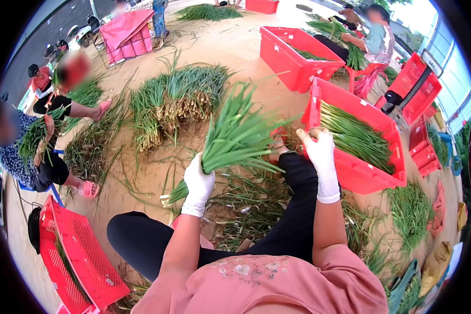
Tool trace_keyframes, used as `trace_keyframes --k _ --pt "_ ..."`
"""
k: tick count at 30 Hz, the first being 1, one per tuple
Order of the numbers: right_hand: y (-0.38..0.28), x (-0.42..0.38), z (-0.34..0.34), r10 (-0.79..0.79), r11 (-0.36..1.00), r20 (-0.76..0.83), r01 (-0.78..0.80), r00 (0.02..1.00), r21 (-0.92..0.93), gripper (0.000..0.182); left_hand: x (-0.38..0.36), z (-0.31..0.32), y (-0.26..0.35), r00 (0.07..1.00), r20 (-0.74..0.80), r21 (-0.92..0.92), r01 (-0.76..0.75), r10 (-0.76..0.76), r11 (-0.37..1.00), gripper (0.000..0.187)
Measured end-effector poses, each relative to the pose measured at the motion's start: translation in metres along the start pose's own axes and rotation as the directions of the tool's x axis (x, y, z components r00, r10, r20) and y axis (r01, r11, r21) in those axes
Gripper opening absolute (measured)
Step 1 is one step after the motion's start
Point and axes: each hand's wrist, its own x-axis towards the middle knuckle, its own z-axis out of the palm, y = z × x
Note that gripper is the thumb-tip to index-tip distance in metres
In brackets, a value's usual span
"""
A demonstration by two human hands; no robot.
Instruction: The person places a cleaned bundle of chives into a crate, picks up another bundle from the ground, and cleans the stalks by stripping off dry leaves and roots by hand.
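My left hand (198, 183), in a white glove, is wrapped round a bunch of green stalks (235, 131); the leafy end fans up and right, and pale stem ends stick out at the lower left. My right hand (319, 152), also gloved in white, is raised beside the red crate on the right, with bare fingertips curled together. Whether anything is between them is too small to tell. Long green stalks (353, 137) lie lengthwise in that red crate (397, 152). Loose leaves and trimmings (246, 204) cover the ground between my legs.
A large heap of stalks with roots (178, 99) lies ahead. Another red crate (298, 70) stands beyond, and one (83, 251) is at the lower left. People sit at the left (26, 146) and upper right (377, 42), holding greens. More greens (411, 214) lie at right.
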Motion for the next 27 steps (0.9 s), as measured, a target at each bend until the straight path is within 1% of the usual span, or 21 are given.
trace_keyframes --k 1,2,3,5,7,9,10,11,12,13,14,15,16,18,19,21,23,24,25,26,27 --pt "-0.007 -0.011 0.003 -0.08 0.996 0.095 0.083 0.992 -0.029 0.027 0.008 -0.005 0.004 0.997 -0.034 -0.078 0.071 -0.074 0.994 0.04" --pt "-0.008 -0.021 0.013 -0.089 0.994 0.166 0.077 0.982 0.072 0.03 0.016 -0.009 0.004 0.989 -0.032 -0.184 0.137 -0.145 0.973 0.04" --pt "-0.006 -0.033 0.023 -0.103 0.983 0.235 0.064 0.967 0.169 0.034 0.018 -0.012 0.005 0.988 -0.047 -0.177 0.14 -0.15 0.974 0.04" --pt "-0.01 -0.052 0.037 -0.114 0.974 0.461 0.008 0.88 0.225 0.039 0.031 -0.015 0.01 0.99 -0.073 -0.263 0.1 -0.123 0.96 0.043" --pt "-0.029 -0.064 0.036 -0.21 0.941 0.551 0.014 0.808 0.338 0.035 0.039 -0.018 0.014 0.973 -0.192 -0.022 -0.132 0.126 0.991 0.052" --pt "-0.061 -0.06 0.007 -0.201 0.855 0.807 -0.303 0.555 0.422 0.027 0.046 -0.029 0.019 0.963 -0.088 0.143 -0.239 0.253 0.96 0.061" --pt "-0.079 -0.058 -0.015 -0.281 0.787 0.833 -0.383 0.476 0.484 0.021 0.05 -0.033 0.021 0.963 -0.037 0.183 -0.255 0.266 0.949 0.059" --pt "-0.093 -0.056 -0.036 -0.435 0.73 0.725 -0.262 0.533 0.631 0.02 0.052 -0.037 0.021 0.961 0.02 0.221 -0.272 0.275 0.936 0.058" --pt "-0.103 -0.055 -0.052 -0.515 0.685 0.506 -0.023 0.692 0.728 0.021 0.055 -0.04 0.02 0.941 0.045 0.279 -0.335 0.336 0.9 0.061" --pt "-0.112 -0.052 -0.062 -0.582 0.624 0.244 0.233 0.776 0.746 0.023 0.057 -0.044 0.022 0.933 0.067 0.3 -0.358 0.354 0.884 0.062" --pt "-0.121 -0.047 -0.069 -0.528 0.646 0.053 0.361 0.847 0.672 0.026 0.059 -0.048 0.022 0.927 0.095 0.314 -0.375 0.364 0.872 0.062" --pt "-0.125 -0.041 -0.073 -0.477 0.676 -0.149 0.469 0.866 0.568 0.028 0.061 -0.052 0.021 0.92 0.119 0.329 -0.391 0.373 0.86 0.061" --pt "-0.125 -0.033 -0.073 -0.473 0.758 -0.189 0.507 0.861 0.411 0.03 0.062 -0.055 0.02 0.914 0.147 0.342 -0.405 0.377 0.848 0.061" --pt "-0.13 -0.021 -0.065 -0.525 0.795 -0.206 0.562 0.826 0.228 0.031 0.063 -0.062 0.022 0.9 0.171 0.348 -0.436 0.401 0.83 0.065" --pt "-0.13 -0.014 -0.056 -0.606 0.768 -0.222 0.634 0.764 0.09 0.031 0.064 -0.065 0.023 0.888 0.188 0.359 -0.461 0.421 0.812 0.07" --pt "-0.118 -0.01 -0.031 -0.63 0.754 -0.223 0.655 0.744 0.055 0.019 0.061 -0.067 0.018 0.886 0.205 0.391 -0.463 0.415 0.796 0.072" --pt "-0.114 -0.013 -0.018 -0.595 0.763 -0.218 0.629 0.773 0.15 0.012 0.058 -0.07 0.014 0.877 0.193 0.429 -0.479 0.44 0.766 0.071" --pt "-0.114 -0.017 -0.015 -0.506 0.758 -0.216 0.55 0.835 0.351 0.012 0.056 -0.069 0.012 0.885 0.192 0.452 -0.463 0.424 0.762 0.067" --pt "-0.116 -0.022 -0.013 -0.35 0.699 -0.086 0.321 0.933 0.639 0.011 0.057 -0.069 0.01 0.887 0.185 0.456 -0.46 0.424 0.762 0.067" --pt "-0.12 -0.028 -0.01 -0.208 0.548 -0.02 0.134 0.978 0.826 0.01 0.055 -0.069 0.009 0.88 0.187 0.446 -0.472 0.436 0.76 0.066" --pt "-0.122 -0.033 -0.006 -0.08 0.335 0.086 -0.055 0.993 0.941 0.01 0.053 -0.07 0.011 0.874 0.191 0.436 -0.484 0.447 0.759 0.064"
